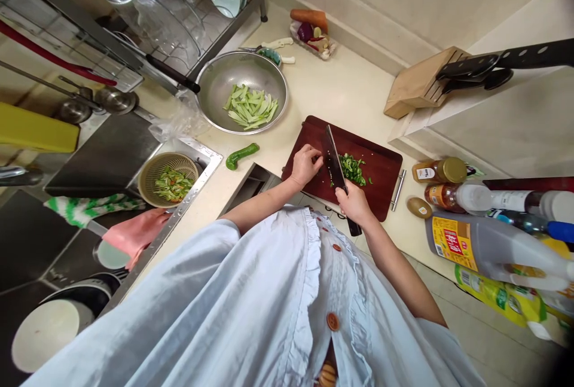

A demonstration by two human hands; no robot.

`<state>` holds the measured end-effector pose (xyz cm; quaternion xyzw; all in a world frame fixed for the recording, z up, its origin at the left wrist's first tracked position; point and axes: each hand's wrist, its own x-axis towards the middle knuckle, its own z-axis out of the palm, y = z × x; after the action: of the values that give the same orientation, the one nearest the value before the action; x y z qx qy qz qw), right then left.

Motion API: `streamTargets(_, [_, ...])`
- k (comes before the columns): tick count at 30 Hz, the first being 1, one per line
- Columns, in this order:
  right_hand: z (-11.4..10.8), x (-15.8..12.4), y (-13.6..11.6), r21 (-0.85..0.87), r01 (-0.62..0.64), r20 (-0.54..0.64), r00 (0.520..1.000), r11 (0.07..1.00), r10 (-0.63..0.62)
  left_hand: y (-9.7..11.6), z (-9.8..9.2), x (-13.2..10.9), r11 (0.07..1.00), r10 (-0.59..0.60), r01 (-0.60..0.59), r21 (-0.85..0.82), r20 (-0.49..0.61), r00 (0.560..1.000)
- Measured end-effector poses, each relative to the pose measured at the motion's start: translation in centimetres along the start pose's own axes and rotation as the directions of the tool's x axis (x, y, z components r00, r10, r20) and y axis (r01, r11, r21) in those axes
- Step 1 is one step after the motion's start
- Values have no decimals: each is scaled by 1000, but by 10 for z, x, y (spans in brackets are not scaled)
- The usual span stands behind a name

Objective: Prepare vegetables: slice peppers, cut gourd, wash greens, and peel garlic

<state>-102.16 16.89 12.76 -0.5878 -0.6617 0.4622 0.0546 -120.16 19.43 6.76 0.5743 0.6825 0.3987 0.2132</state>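
Observation:
My right hand [354,203] is wrapped round the black handle of a kitchen knife [334,158]. Its blade stands on edge over a dark red cutting board [380,186]. Just left of the blade, my left hand [307,165] is closed, with its fingertips bent together close to the board. Whatever they may hold is too small or hidden to make out. Chopped green pepper [352,168] lies in a pile right of the blade, and small pale bits are scattered around it. One whole green pepper [242,155] rests on the counter left of the board.
A wok [210,85] with sliced green pieces [252,107] sits behind to the left. At the sink edge is a strainer basket [147,180] with cut vegetables. A knife block [417,85], jars [442,170] and a large bottle [493,246] line the right side.

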Motion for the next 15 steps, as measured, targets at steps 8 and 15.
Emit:
streamTargets(8, [-7, -31, -17, -296, 27, 12, 1000, 955, -25, -2, 6, 3, 994, -100, 102, 47, -36, 994])
streamTargets(15, [6, 7, -15, -341, 42, -7, 999, 939, -47, -3, 5, 2, 993, -103, 104, 52, -25, 994])
